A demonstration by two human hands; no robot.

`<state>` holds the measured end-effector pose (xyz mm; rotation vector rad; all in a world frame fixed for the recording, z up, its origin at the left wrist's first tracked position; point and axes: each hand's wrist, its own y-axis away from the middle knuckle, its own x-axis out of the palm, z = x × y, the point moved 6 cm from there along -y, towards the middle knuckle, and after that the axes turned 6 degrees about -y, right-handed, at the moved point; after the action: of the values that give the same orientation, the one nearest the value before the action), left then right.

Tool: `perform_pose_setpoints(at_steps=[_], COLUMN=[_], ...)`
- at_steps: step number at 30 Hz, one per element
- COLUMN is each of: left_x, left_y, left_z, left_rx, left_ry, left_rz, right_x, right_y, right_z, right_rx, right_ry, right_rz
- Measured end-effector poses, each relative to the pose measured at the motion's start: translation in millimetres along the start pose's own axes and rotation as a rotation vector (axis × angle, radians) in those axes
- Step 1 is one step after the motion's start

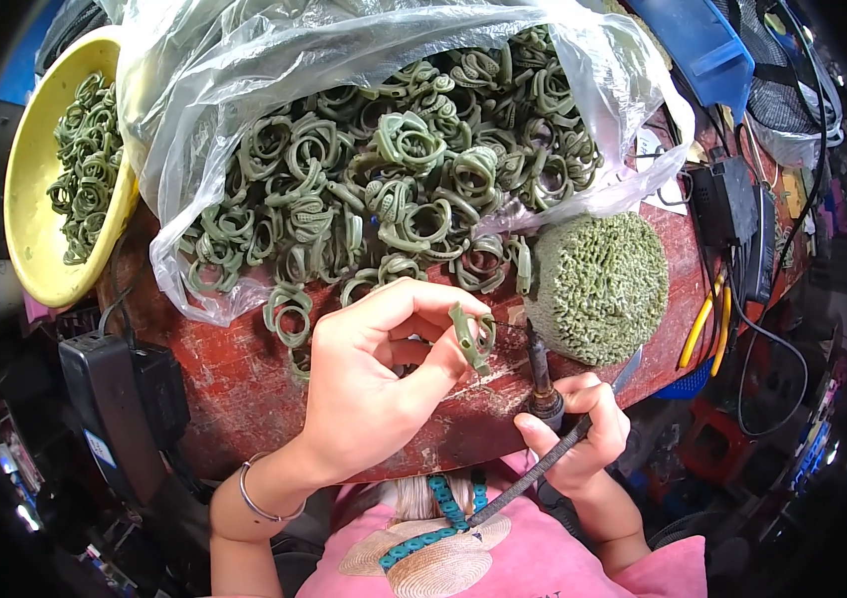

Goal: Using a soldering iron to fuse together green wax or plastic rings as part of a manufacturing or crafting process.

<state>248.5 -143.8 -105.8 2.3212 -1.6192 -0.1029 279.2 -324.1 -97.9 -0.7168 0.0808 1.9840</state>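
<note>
My left hand (pixel 374 374), with a metal bangle at its wrist, is closed in a pinch on a small green ring (pixel 471 340). My right hand (pixel 583 429) is closed round the handle of a corded soldering iron (pixel 540 374). Its dark thin tip points up and away from me, just right of the ring. I cannot tell whether tip and ring touch. Beyond both hands lies a large heap of similar green rings (pixel 423 224), spilling from a clear plastic bag (pixel 184 120). One loose ring (pixel 287 311) rests left of my left hand.
A round lump with a rough green top (pixel 603 289) stands right of the iron on the worn red table (pixel 214 379). At far left, a yellow bowl (pixel 30 219) holds more green pieces. Right are yellow-handled pliers (pixel 703 324), black adapters (pixel 732 204), cables and a blue tray (pixel 707 60).
</note>
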Motion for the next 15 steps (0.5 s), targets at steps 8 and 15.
perform_pose_setpoints(at_steps=[8, 15], left_x=[-0.4, -0.2], left_y=[-0.1, -0.7], left_z=[-0.6, 0.4], left_rx=[-0.010, 0.010], left_ry=[0.013, 0.026], left_rz=[-0.005, -0.010], right_x=[1.0, 1.1], right_y=[0.0, -3.4], right_z=[-0.9, 2.3], right_rx=[0.005, 0.004], right_ry=[0.002, 0.007], right_rz=[0.004, 0.021])
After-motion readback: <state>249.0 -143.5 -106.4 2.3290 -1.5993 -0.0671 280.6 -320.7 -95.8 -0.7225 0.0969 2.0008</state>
